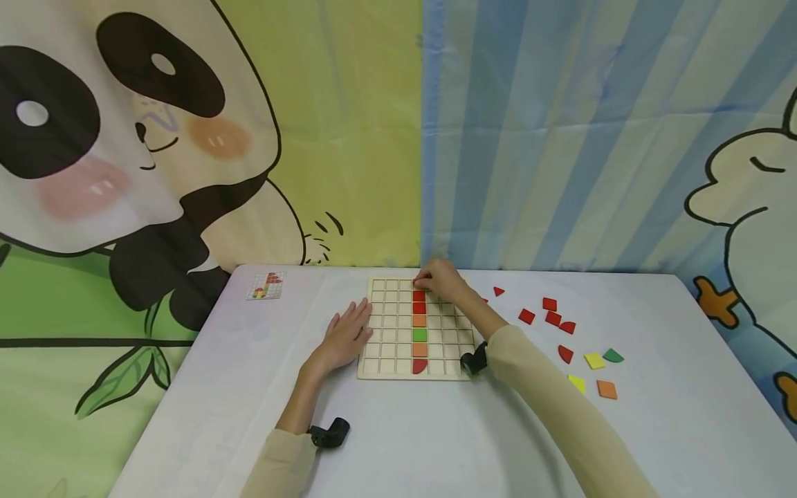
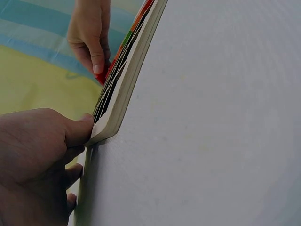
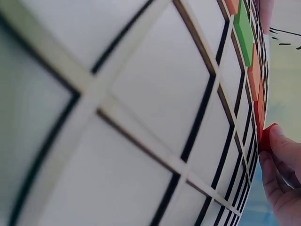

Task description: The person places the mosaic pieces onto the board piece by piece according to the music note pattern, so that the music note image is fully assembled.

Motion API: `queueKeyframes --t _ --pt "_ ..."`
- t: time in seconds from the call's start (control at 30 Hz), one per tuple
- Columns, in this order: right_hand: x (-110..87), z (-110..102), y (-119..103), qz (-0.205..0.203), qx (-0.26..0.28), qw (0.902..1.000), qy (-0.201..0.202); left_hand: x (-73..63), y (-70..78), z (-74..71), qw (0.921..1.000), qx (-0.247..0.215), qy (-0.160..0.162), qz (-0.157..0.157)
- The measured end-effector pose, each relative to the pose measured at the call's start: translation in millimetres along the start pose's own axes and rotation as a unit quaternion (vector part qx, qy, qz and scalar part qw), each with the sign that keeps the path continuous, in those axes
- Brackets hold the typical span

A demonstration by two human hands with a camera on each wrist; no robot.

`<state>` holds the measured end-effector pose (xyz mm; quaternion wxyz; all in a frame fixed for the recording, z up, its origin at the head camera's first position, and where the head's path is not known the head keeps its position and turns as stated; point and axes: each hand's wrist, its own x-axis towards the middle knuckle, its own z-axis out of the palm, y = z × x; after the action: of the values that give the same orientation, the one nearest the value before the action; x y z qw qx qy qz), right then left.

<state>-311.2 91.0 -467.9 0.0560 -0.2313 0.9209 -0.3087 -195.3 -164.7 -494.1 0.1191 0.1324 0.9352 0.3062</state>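
Note:
A wooden grid board lies on the table with one column of coloured pieces. From its near end run a red quarter-circle, an orange square, a green square, another orange square and red pieces. My right hand is at the far end of this column, pinching a small red piece between thumb and fingers; its full shape is hidden. My left hand rests beside the board's left edge, fingers extended, its thumb touching the rim in the left wrist view.
Loose red pieces, yellow squares, an orange square and a green quarter-circle are scattered right of the board. A pattern card lies at the table's far left. Printed curtains hang behind the table.

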Motion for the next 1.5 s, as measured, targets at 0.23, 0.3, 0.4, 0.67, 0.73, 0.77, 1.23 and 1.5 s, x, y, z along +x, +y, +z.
queueKeyframes --t 0.23,0.3,0.4,0.67,0.73,0.77,1.23,1.5 --pt "2.7 -4.4 -2.5 0.007 0.0 0.9995 -0.03 0.3 0.6 -0.1 1.0 0.005 -0.003 -0.002" --pt "3.4 -5.4 -3.5 -0.001 -0.015 0.9992 -0.038 0.3 1.0 -0.4 1.0 0.004 -0.004 -0.003" --pt "4.5 -5.6 -4.3 -0.004 -0.032 0.9984 -0.047 0.5 1.0 0.0 1.0 0.001 -0.003 -0.001" --pt "2.4 -6.9 -3.2 -0.007 -0.041 0.9979 -0.051 -0.1 1.5 1.3 1.0 0.001 0.005 0.004" --pt "-1.6 -10.5 -3.3 -0.011 -0.036 0.998 -0.051 0.3 2.0 1.7 1.0 0.002 0.005 0.007" --pt "-4.5 -13.9 -3.7 -0.014 -0.033 0.9981 -0.05 0.6 2.0 1.8 1.0 0.003 0.005 0.007" --pt "-116.9 -75.8 58.9 0.007 -0.147 0.9884 -0.04 0.9 -1.1 1.9 1.0 0.006 0.004 -0.002" --pt "-139.9 -81.9 83.2 0.054 -0.148 0.9873 -0.023 1.1 -0.8 2.1 1.0 0.006 -0.001 0.0"
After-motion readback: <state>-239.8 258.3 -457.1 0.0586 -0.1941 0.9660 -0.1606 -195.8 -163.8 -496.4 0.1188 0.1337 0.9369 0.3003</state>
